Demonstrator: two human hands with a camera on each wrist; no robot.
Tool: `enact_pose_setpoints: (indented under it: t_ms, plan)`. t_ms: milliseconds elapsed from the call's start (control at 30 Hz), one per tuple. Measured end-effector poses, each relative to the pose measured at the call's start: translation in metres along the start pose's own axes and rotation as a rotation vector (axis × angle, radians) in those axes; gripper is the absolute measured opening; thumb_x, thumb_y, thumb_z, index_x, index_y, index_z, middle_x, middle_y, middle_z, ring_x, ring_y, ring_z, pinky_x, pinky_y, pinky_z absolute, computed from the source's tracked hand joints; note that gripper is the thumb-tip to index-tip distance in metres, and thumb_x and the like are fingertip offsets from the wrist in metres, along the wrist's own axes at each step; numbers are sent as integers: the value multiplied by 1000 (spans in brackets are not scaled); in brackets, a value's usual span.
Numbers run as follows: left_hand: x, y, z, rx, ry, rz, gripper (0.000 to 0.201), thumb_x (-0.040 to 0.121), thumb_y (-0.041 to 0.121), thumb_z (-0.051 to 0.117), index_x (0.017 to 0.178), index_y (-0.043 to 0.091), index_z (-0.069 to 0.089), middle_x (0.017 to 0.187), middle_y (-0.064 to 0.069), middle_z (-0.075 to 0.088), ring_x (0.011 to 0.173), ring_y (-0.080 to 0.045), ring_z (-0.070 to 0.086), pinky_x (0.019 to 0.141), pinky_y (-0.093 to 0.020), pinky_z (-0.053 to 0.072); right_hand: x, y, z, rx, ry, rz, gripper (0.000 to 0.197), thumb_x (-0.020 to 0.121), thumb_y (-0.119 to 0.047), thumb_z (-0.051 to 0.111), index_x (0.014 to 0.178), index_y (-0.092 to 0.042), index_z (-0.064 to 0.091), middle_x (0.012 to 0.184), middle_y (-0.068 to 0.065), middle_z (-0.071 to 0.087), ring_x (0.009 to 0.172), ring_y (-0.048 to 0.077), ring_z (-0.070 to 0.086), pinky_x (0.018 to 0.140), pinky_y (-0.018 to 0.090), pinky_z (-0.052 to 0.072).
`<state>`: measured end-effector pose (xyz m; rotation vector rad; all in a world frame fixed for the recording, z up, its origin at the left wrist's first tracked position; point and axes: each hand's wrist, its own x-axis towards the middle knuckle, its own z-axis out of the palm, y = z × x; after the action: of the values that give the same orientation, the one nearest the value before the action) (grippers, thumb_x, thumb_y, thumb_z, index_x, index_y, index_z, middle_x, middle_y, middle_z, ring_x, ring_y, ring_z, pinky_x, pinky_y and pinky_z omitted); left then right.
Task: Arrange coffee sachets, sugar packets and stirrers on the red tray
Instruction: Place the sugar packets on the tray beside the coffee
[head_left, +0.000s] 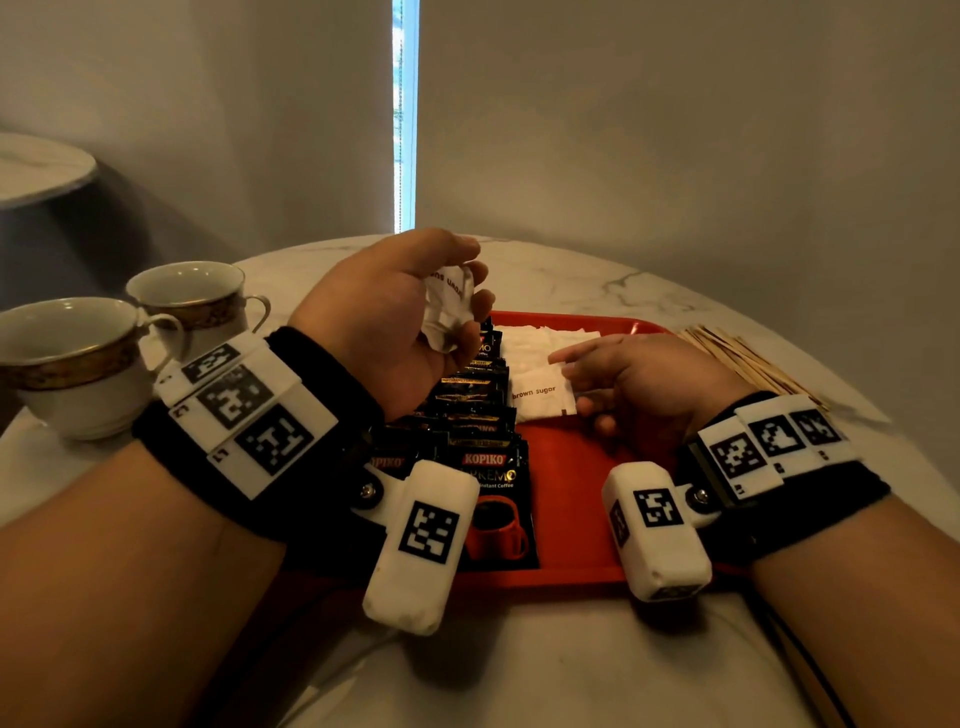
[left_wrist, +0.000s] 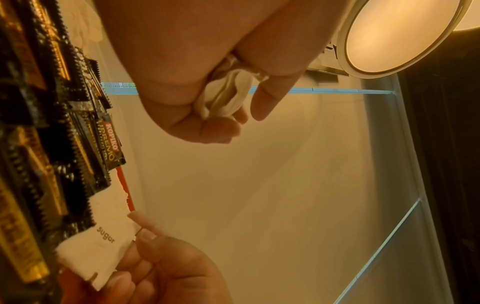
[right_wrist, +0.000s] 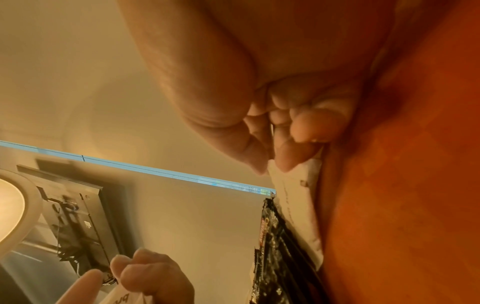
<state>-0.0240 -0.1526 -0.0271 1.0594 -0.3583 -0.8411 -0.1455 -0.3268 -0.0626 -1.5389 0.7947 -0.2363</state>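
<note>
Left hand (head_left: 400, 306) clutches spare sugar packets (head_left: 447, 306) as a ready supply, while right hand (head_left: 639, 384) pinches one brown sugar packet (head_left: 543, 397), lining it beside the Kopiko sachets (head_left: 478, 415) on the red tray (head_left: 576, 519).

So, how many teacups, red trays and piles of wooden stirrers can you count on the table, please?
Teacups: 2
Red tray: 1
Pile of wooden stirrers: 1
Total: 4
</note>
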Motion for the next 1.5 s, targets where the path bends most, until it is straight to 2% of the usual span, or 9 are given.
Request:
enact_pose_setpoints:
  t_ms: [167,300,433,600,733,1000,1167,1333,1500]
  plan:
    - [-1,0,1,-8,3,6,9,94,20,62,96,12,60,87,-1,63,69,-13,61,46,-20,44,-2,0,2,-5,12,-15,22,93,-4,61,114,-8,68,80,7,61,53,13,56,47,25,39]
    - [-1,0,0,2,13,9,11,93,20,63,99,11,61,87,-1,64,71,-14,61,46,-22,45,-3,-1,2,-9,11,-16,19,95,-5,59,111,-8,69,84,9,65,53,13,57,46,25,40]
    - [-1,0,1,-1,13,17,10,93,19,63,99,11,61,87,-2,64,69,-14,61,46,-21,45,-5,-3,4,35,23,4,17,96,-13,60,107,-3,68,70,2,69,53,13,56,47,24,39]
    - [-1,-2,1,3,3,23,7,94,19,61,90,13,61,88,-2,63,72,-15,61,47,-19,44,-6,-5,4,44,42,3,16,98,-19,59,105,-5,63,94,9,73,54,17,61,49,28,44]
    - [0,-2,0,-4,-1,19,7,94,19,62,92,12,60,87,-1,64,70,-14,62,47,-20,44,-7,-6,4,29,45,-2,18,99,-21,59,108,-6,62,103,11,72,56,19,62,50,28,45]
    - [-1,-3,0,4,-11,40,8,94,16,60,87,14,62,91,-3,63,73,-16,61,48,-21,45,-8,-5,6,31,41,1,19,101,-23,55,100,-6,62,107,15,66,58,20,66,56,29,51]
    - [-1,-4,0,12,-10,43,5,94,15,59,91,13,62,91,-4,63,73,-16,61,49,-22,46,-9,-5,7,42,56,-16,16,101,-21,53,99,-7,60,104,13,67,60,22,68,55,30,53]
    - [-1,-4,0,10,-14,46,3,94,15,59,93,13,61,92,-4,63,73,-17,61,49,-21,46,-8,-5,8,61,56,-7,18,101,-21,54,99,-5,61,105,16,64,67,28,71,64,34,56]
    - [-2,-3,0,-1,-14,49,5,94,14,59,93,14,63,92,-5,64,73,-17,61,49,-22,46,-8,-5,10,76,58,-5,17,100,-22,55,101,-5,60,106,16,63,68,28,72,68,35,58]
